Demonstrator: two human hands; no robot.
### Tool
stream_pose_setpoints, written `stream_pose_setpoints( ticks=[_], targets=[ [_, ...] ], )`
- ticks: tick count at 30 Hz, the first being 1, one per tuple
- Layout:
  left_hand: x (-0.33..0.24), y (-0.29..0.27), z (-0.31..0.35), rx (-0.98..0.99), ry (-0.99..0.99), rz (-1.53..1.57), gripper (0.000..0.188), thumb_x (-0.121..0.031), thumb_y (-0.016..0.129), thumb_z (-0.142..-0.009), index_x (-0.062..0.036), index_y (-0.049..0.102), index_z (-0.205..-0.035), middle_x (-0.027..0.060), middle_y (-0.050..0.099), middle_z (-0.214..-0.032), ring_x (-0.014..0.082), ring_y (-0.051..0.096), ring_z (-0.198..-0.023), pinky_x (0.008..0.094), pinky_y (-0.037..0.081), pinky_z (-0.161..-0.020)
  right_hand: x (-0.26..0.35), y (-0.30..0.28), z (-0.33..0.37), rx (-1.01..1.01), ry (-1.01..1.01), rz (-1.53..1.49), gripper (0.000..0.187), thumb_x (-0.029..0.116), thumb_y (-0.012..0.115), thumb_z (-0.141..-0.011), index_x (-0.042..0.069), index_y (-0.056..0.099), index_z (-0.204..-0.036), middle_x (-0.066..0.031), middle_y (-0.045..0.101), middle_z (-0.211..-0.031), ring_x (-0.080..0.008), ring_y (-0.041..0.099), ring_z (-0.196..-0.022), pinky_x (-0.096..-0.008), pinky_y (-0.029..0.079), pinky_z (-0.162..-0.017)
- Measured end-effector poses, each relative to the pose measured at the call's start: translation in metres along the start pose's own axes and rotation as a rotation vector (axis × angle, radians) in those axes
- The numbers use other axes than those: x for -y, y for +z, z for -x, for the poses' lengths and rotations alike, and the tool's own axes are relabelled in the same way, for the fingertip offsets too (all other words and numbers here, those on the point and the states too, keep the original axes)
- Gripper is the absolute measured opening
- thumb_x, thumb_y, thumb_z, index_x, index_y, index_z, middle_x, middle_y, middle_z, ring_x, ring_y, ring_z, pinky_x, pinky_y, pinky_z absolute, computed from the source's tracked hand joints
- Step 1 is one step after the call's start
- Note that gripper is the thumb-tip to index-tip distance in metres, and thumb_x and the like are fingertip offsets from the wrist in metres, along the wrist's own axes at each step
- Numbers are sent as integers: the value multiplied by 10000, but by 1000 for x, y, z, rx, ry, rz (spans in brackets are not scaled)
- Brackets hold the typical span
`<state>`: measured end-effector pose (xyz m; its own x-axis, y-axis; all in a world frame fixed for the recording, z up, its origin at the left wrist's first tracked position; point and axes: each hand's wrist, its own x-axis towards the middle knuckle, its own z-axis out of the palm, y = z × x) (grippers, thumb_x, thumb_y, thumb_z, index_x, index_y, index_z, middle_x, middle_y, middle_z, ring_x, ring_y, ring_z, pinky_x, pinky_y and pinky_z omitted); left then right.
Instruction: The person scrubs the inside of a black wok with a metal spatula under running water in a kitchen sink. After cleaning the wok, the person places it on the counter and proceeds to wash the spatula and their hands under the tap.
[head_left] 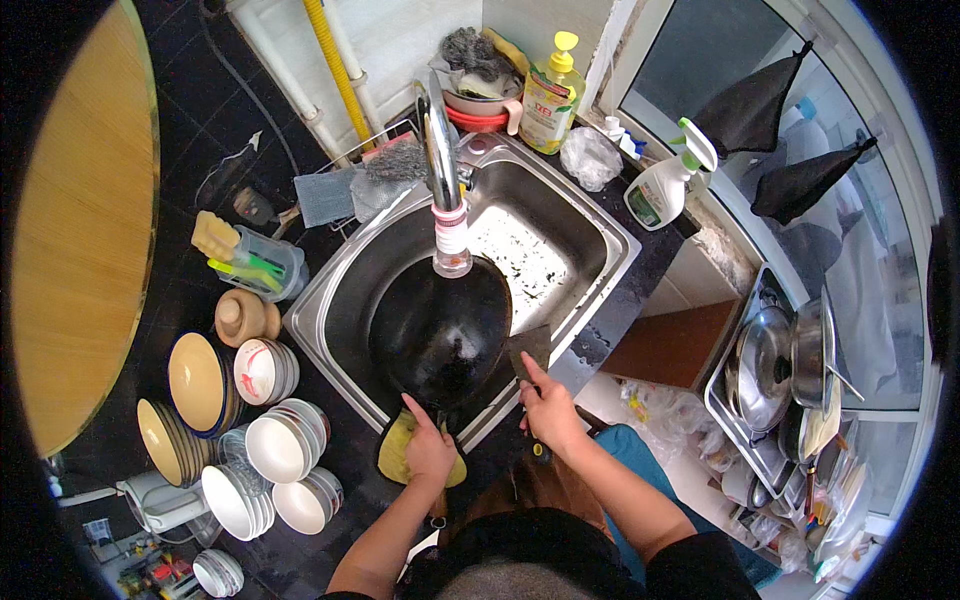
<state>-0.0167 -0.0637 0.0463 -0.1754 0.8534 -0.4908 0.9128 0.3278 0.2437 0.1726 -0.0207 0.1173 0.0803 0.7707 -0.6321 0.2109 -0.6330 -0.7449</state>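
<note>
A black wok [440, 325] lies in the steel sink [345, 265], its dark surface wet and shiny under the tap [440, 160]. My left hand [431, 452] is closed at the wok's near edge, around its handle, with the index finger stretched along it. A yellow-green cloth [396, 455] shows around that hand. In my right hand [553, 415] is a tool with a dark flat blade [530, 350], held at the wok's right edge. My index finger presses on the blade; the exact kind of tool is unclear.
Stacked bowls [285, 450] and a clear holder with sponges [265, 265] crowd the left counter. Behind the sink stand a soap bottle [550, 105] and a spray bottle [660, 185]. Dark scraps dot the sink's floor. At right, a metal rack [735, 420] holds pots and lids.
</note>
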Motion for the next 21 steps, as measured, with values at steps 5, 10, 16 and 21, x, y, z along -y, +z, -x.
stream_pose_setpoints(
  ticks=[5,10,16,21],
  targets=[
    [-2,-6,2,24,0,-12,948,-117,574,-699,5,-128,-1324,200,575,-733,330,566,-590,407,460,-527,-5,10,-9,-45,-22,68,430,101,384,-852,65,367,-1280,-125,555,-592,-164,540,-429,-310,458,-457],
    [-3,-10,1,74,8,-3,950,-116,578,-703,-4,-129,-1328,203,569,-775,321,571,-615,396,466,-542,-7,8,-44,-164,-82,198,429,82,388,-833,-16,373,-1251,-168,581,-595,-205,572,-444,-329,473,-488],
    [2,0,-3,57,33,1,968,-100,596,-698,-11,-132,-1329,203,559,-834,315,571,-646,389,468,-553,-8,6,-29,-89,67,52,439,72,379,-820,-14,379,-1251,-162,593,-644,-188,571,-442,-317,466,-469],
    [1,-4,-3,56,73,44,976,-85,598,-691,-10,-139,-1327,199,557,-826,319,567,-647,387,467,-560,-25,6,-68,-164,41,-70,441,72,368,-847,57,355,-1288,-74,507,-620,-171,515,-400,-295,446,-401]
  ],
)
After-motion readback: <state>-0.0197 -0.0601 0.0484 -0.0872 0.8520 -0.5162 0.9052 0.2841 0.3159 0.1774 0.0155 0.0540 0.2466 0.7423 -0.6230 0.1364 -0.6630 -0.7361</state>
